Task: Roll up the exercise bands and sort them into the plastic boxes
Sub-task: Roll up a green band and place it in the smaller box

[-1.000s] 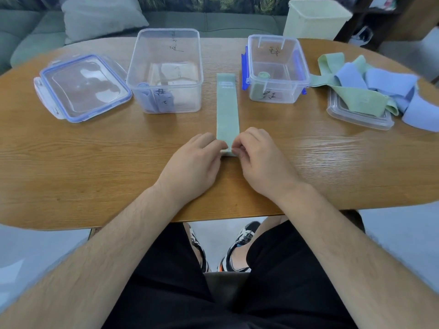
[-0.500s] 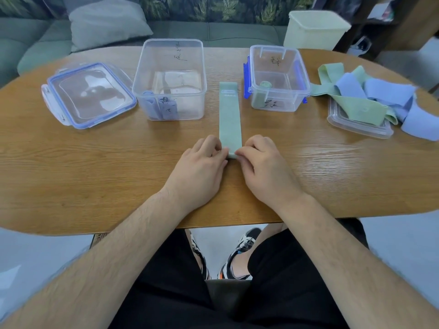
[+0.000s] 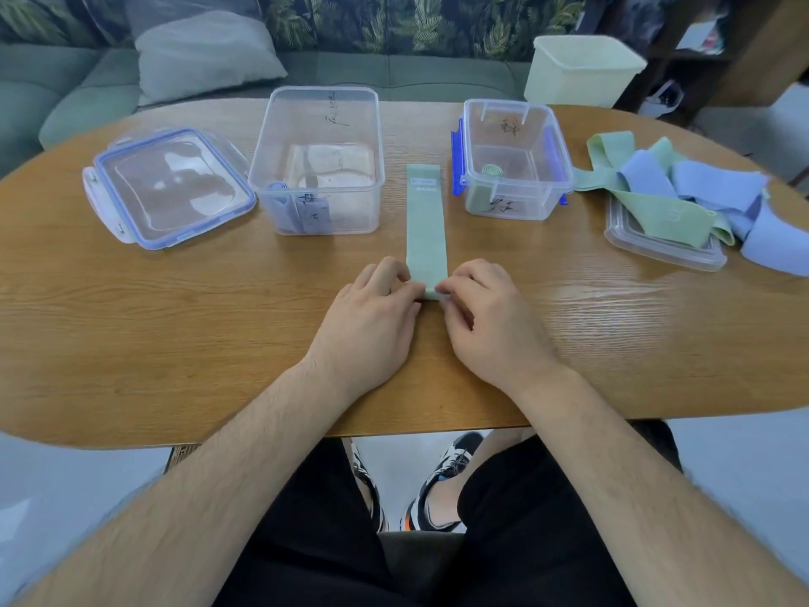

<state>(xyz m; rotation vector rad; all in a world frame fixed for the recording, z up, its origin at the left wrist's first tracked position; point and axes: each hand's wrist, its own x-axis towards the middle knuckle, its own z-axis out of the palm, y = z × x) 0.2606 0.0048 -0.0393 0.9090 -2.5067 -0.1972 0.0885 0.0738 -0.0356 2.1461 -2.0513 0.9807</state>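
A green exercise band lies flat and straight on the wooden table, running away from me between two clear boxes. My left hand and my right hand pinch its near end from either side, fingertips curled over a small fold. The large clear box on the left holds a rolled blue band. The smaller box with blue clips on the right holds a rolled green band.
A loose heap of green and blue bands lies on a clear lid at the right. A blue-rimmed lid sits at the left. A pale tub stands beyond the table, with a sofa and cushion behind.
Both hands stay at the band's near end, and the fingers have curled further over it. The view has tilted slightly, so everything sits lower in the frame.
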